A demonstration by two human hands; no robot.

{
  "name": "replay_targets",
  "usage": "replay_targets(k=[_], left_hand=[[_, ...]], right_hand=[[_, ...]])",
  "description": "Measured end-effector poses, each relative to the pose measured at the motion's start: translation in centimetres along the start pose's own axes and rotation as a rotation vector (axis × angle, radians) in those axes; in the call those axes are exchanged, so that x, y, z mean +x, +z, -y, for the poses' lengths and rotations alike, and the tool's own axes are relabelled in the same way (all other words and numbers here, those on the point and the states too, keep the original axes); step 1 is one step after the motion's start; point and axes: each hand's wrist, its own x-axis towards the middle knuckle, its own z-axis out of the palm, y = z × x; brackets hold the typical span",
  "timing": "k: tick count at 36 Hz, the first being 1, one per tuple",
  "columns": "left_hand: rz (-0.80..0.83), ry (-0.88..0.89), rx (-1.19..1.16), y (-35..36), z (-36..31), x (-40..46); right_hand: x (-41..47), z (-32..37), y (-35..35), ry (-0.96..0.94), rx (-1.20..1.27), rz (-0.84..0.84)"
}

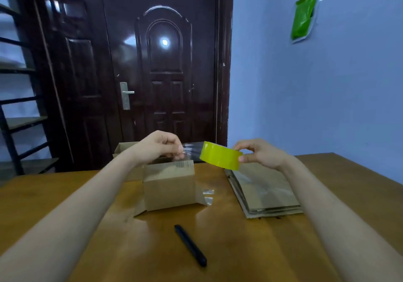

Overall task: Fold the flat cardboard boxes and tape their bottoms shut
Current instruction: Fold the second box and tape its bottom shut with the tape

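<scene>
Nearest us on the wooden table (65, 196) lies one black pen (190, 245), angled, apart from everything else. Beyond it stands one folded cardboard box (169, 189), its lower flaps splayed on the tabletop, with two small clear tape scraps (208, 195) just beside its right flap. To the right we see one stack of flat cardboard boxes (265, 191); we cannot count its layers. Above the box we hold both hands up. Our left hand (158, 145) has its fingers curled, pinching the free end of one clear tape strip (192, 150). Our right hand (259, 152) grips one yellow-green tape roll (220, 155), thumb and fingers curled round its edge, and the strip runs taut between the two. Behind the left hand a second folded box (124, 148) shows partly. Farther off stand one dark door (163, 63), one metal shelf rack (13, 107) at left, and one green packet (304, 17) on the blue wall.
</scene>
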Motion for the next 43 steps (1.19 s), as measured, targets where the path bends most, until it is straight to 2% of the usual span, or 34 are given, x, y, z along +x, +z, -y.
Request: replay_targets(k=[2,4,8,12,15,18,20,22,24,28,33,38,41,43], left_hand=[[-0.007,-0.006,0.035,-0.7,-0.4,0.0],[-0.032,0.014,0.198,-0.9,-1.2,0.1],[-0.072,0.104,0.716,-1.7,-2.5,0.4],[-0.144,0.285,1.205,-1.7,-3.3,1.1],[-0.235,0.463,1.366,-1.3,-3.5,1.7],[-0.262,0.588,1.488,-0.9,-3.8,1.9],[-0.260,0.636,1.528,-0.5,-4.4,2.0],[-0.231,0.688,1.523,0.2,-4.4,2.2],[-0.207,0.739,1.523,1.0,-4.6,2.2],[-0.187,0.779,1.525,1.5,-3.8,1.9],[-0.242,0.759,1.521,0.8,-3.3,1.4],[-0.367,0.710,1.397,1.3,-4.7,2.1],[-0.356,0.712,1.338,1.4,-6.1,3.2],[-0.332,0.722,1.298,1.3,-7.1,3.6]], right_hand=[[0.5,-0.7,0.4,-0.046,-0.135,-0.031],[1.2,-1.3,1.1,-0.069,-0.310,-0.089],[1.6,-2.1,2.8,-0.063,-0.592,-0.185],[1.9,-2.3,4.7,-0.174,-0.886,-0.338],[2.4,-2.6,6.6,-0.209,-0.966,-0.442],[2.8,-2.8,8.5,-0.052,-0.926,-0.552],[2.9,-2.3,9.2,0.090,-0.820,-0.600],[3.4,-2.2,10.0,0.227,-0.683,-0.572],[3.9,-2.4,10.8,0.295,-0.574,-0.600],[4.2,-2.3,12.1,0.250,-0.274,-0.638],[4.2,-2.4,12.6,0.252,-0.070,-0.757],[3.5,-1.2,14.2,0.206,0.515,-0.685],[3.6,0.3,15.6,0.173,0.853,-0.676],[3.5,1.4,15.7,0.217,1.065,-0.695]])
